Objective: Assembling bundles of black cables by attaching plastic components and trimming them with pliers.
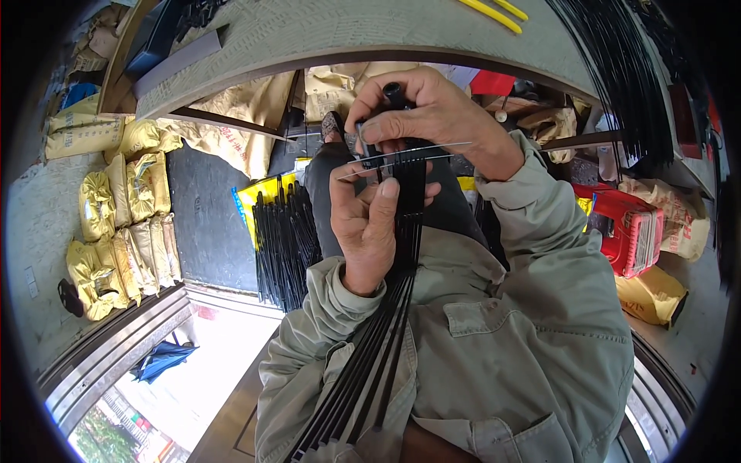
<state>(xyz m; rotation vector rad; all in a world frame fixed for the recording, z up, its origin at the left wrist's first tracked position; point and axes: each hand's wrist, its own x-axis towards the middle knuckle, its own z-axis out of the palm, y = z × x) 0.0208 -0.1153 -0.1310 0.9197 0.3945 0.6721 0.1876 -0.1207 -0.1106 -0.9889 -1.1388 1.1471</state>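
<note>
A row of thin black rods (386,309) runs from my chest up to my hands, over my lap. My left hand (364,228) closes round their upper part, thumb on top, where they meet a flat black section (413,185). Just above, my right hand (440,116) is closed, thumb and fingers pinching a dark piece with a round black end (394,92). Its exact kind is not clear. Two thin, light-coloured rods (448,147) cross the black section at a slant, between my two hands. The fingertips partly hide where the pieces meet.
A bench (370,35) spans the far side, with yellow handles (494,14) and a hanging bundle of black rods (625,77). More black rods (284,239) stand by my left leg. Yellow sacks (100,270) are stacked left; a red plastic stool (637,231) stands right.
</note>
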